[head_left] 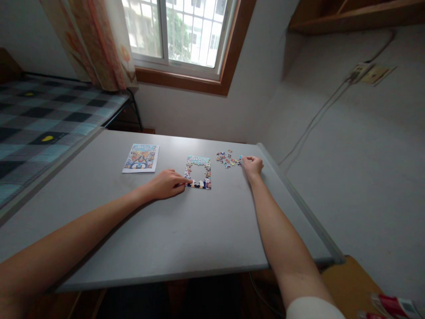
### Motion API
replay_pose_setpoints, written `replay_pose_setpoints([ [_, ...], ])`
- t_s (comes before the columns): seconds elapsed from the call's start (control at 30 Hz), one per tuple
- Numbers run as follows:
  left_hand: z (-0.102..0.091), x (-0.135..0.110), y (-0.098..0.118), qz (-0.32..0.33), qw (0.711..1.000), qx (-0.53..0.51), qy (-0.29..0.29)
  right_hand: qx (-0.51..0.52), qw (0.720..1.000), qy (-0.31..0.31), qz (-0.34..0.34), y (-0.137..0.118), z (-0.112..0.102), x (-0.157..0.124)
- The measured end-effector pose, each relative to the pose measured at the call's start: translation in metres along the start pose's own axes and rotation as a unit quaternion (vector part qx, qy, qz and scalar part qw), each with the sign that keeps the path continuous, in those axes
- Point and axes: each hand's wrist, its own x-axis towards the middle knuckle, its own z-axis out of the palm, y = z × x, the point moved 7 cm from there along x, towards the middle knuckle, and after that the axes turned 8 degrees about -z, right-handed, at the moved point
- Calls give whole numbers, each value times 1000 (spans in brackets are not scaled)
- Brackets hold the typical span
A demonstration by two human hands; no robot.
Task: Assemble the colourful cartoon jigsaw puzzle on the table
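A partly assembled jigsaw frame (198, 172) lies on the grey table (172, 230), its middle still bare. My left hand (168, 184) rests with curled fingers against the frame's lower left corner, fingertips pressed on its edge. A small heap of loose puzzle pieces (227, 159) lies to the right of the frame. My right hand (253, 165) is at the heap's right end, fingers pinched together on a piece. A printed reference picture (141, 157) lies flat to the left of the frame.
A bed with a checked cover (43, 119) stands at the left beside the table. A window (179, 35) and curtain (99, 44) are behind. The wall (365, 155) runs along the table's right edge, with a socket and cable (365, 73). A wooden stool (352, 283) shows at the lower right.
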Motion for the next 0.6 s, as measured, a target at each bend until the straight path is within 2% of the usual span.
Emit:
replay_pose_setpoints([
  [0.1, -1, 0, 1, 2, 1000, -2, -1, 4, 996, 7, 85, 4, -2, -4],
  [0.2, -1, 0, 1, 0, 1000, -4, 0, -8, 995, -21, 97, -2, -1, -7],
  [0.37, 0, -1, 1, -1, 1000, -8, -5, -28, 999, -24, 27, -21, -3, -14],
  [0.6, 0, 0, 1, -4, 1000, -3, -7, -18, 996, -72, -46, -39, 5, -17],
])
